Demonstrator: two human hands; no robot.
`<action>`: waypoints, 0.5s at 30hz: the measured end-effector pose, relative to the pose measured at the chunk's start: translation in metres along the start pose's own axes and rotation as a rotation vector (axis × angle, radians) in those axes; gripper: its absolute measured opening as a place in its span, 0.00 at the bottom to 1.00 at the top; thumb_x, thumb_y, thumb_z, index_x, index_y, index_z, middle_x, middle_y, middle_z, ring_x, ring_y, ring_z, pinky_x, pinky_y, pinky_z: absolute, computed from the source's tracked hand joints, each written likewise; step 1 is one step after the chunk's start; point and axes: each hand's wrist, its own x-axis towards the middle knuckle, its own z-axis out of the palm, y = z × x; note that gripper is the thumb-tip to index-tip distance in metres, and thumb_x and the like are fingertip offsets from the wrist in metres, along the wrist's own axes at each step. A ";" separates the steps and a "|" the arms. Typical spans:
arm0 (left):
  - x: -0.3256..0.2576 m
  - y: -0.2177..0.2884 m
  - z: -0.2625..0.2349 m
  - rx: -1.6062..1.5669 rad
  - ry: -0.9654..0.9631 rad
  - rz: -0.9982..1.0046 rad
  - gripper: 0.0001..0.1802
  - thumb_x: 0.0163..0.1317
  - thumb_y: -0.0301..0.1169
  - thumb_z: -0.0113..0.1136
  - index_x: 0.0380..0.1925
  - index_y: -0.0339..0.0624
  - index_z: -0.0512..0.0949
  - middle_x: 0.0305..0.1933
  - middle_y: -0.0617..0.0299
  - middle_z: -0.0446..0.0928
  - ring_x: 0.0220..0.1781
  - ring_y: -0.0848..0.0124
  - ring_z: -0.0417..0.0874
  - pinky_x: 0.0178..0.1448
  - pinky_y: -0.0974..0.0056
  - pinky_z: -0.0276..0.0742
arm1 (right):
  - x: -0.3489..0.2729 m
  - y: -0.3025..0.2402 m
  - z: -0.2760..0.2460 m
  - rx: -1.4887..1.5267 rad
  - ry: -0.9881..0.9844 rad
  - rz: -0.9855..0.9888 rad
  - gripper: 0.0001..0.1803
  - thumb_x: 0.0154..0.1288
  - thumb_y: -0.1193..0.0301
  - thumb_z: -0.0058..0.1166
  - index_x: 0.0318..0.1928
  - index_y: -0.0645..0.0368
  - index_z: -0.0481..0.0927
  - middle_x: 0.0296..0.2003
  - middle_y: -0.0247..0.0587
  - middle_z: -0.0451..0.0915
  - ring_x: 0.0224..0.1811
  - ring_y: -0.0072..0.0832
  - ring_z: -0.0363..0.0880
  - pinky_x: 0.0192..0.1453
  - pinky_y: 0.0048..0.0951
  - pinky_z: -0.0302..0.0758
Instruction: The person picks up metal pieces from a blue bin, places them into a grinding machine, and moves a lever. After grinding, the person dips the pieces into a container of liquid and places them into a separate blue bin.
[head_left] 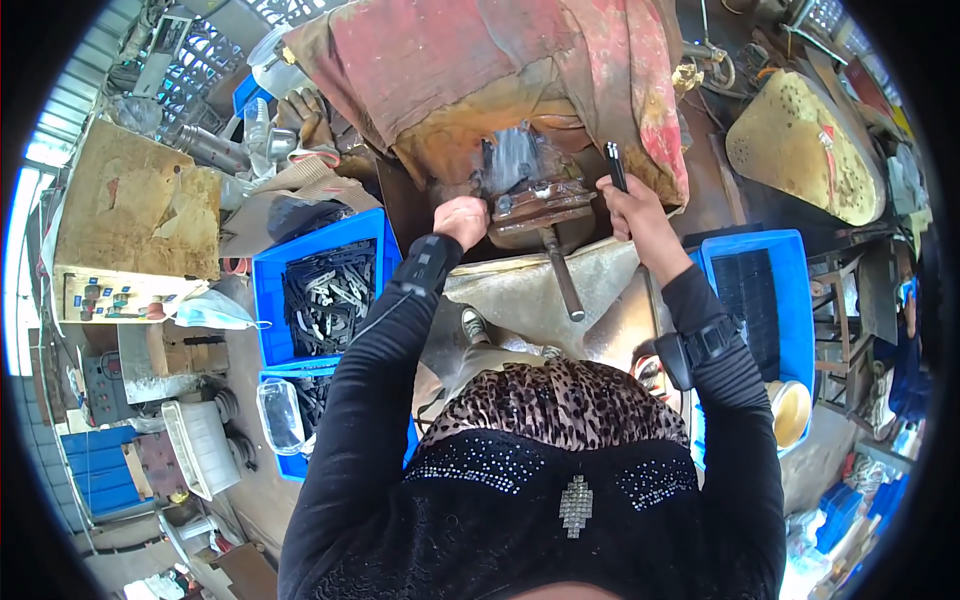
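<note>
Head view shows a rusty brown metal press (535,200) in the middle, on the far side of the person's knees, partly under a stained red cloth (470,60). It looks dark and oily, with a shiny grey part on top and a metal lever (563,275) that points toward the person. The left hand (463,218) rests on the left side of the press, fingers curled together against it. The right hand (632,205) is at its right side, fingers clamped on a thin dark rod (616,166). A blue bin (270,300) with small dark metal parts stands on the left, another blue bin (795,300) on the right.
</note>
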 end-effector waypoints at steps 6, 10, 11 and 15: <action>-0.003 0.052 -0.048 -0.041 0.393 -0.147 0.11 0.61 0.35 0.57 0.24 0.41 0.78 0.27 0.53 0.78 0.31 0.54 0.81 0.37 0.52 0.77 | 0.027 -0.008 0.023 0.327 0.038 0.076 0.13 0.72 0.69 0.51 0.52 0.61 0.71 0.35 0.39 0.80 0.34 0.30 0.83 0.39 0.31 0.81; 0.004 0.114 -0.078 -0.030 0.425 -0.112 0.09 0.62 0.33 0.57 0.26 0.41 0.78 0.29 0.53 0.79 0.33 0.52 0.82 0.38 0.52 0.77 | 0.030 -0.025 0.056 0.575 0.022 0.057 0.11 0.73 0.71 0.50 0.51 0.61 0.72 0.40 0.43 0.80 0.43 0.34 0.83 0.49 0.36 0.81; 0.004 0.124 -0.077 -0.031 0.429 -0.112 0.09 0.62 0.33 0.57 0.26 0.41 0.78 0.29 0.53 0.79 0.33 0.52 0.82 0.38 0.52 0.77 | 0.030 -0.022 0.062 0.590 0.030 0.006 0.11 0.73 0.71 0.50 0.51 0.61 0.72 0.40 0.43 0.79 0.44 0.34 0.83 0.50 0.36 0.80; 0.002 0.141 -0.070 0.000 0.258 -0.179 0.08 0.60 0.32 0.59 0.36 0.40 0.80 0.33 0.49 0.80 0.33 0.54 0.82 0.36 0.55 0.79 | 0.034 -0.003 0.064 0.633 0.030 -0.098 0.10 0.74 0.72 0.49 0.52 0.62 0.72 0.41 0.42 0.79 0.44 0.34 0.80 0.53 0.36 0.78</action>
